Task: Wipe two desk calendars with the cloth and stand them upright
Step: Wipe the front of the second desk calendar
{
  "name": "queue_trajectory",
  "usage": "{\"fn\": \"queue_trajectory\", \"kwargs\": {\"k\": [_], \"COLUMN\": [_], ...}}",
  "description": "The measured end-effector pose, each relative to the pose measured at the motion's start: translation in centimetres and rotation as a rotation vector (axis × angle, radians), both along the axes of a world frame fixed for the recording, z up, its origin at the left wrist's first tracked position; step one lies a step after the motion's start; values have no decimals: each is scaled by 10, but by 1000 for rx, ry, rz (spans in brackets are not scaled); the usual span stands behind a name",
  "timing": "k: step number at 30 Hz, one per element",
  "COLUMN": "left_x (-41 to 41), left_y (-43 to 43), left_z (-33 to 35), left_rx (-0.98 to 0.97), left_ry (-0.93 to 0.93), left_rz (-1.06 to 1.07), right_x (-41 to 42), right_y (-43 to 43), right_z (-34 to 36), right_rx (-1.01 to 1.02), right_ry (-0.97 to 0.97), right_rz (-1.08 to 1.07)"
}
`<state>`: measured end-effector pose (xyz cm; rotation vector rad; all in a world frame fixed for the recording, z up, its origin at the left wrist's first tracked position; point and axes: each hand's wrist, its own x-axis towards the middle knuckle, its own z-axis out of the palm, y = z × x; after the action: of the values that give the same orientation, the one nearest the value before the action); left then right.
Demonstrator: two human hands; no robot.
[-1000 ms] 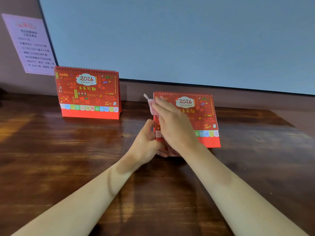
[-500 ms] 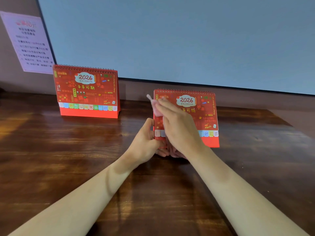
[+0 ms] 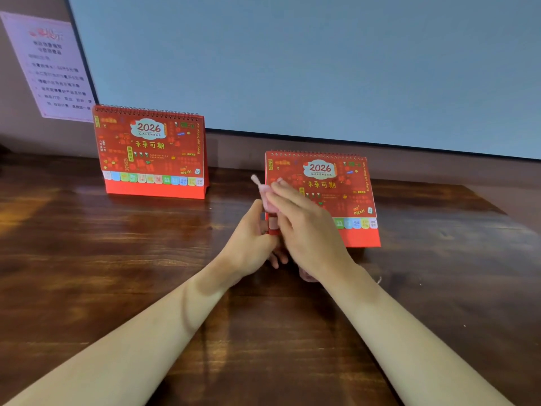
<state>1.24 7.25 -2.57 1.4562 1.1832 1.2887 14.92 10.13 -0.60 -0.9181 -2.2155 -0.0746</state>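
Observation:
Two red 2026 desk calendars stand upright on the dark wooden table [image 3: 117, 273]. The left calendar [image 3: 150, 150] stands alone at the back left. At centre right is the right calendar [image 3: 330, 186]; my left hand [image 3: 251, 241] grips its lower left corner. My right hand [image 3: 307, 227] presses a small pink cloth [image 3: 265, 196] against the left part of that calendar's front face. A tip of the cloth sticks out past the calendar's left edge. My right hand hides the calendar's lower left area.
A large grey-blue panel [image 3: 322, 60] rises behind the table. A printed paper notice [image 3: 49, 65] hangs on the wall at the upper left. The wooden tabletop stretches to the left, right and front of my arms.
My right hand with the cloth has slid a little down the left part of the right calendar's face. My left hand stays on its corner. The left calendar has not moved.

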Motion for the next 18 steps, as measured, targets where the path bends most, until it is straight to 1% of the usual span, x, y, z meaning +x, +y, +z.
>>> {"fn": "queue_trajectory", "kwargs": {"k": [2,4,6,7,10,12,14,18], "left_x": [-1,-2,-3,-3,-4,-4,-4,-4], "left_y": [0,0,1,2,3,3,3,3], "left_z": [0,-1,-2,-2,-2,-1,0,-2], "left_rx": [19,1,-37,-58,-99,-104,-104,-68], "left_ry": [1,-29,-75,-92,-126,-125,-112,-88], "left_rz": [13,-6,-22,-22,-18,-25,-27,-7], "right_x": [0,5,14,19,30,30,24,7], "right_y": [-5,-2,5,8,14,17,15,3], "right_z": [-7,-7,-3,0,8,10,10,1], "right_rx": [4,59,124,118,29,-6,-17,4], "right_ry": [-30,-66,-91,-85,41,140,171,52], "right_rz": [58,63,9,-50,-195,-229,-198,-29]}}
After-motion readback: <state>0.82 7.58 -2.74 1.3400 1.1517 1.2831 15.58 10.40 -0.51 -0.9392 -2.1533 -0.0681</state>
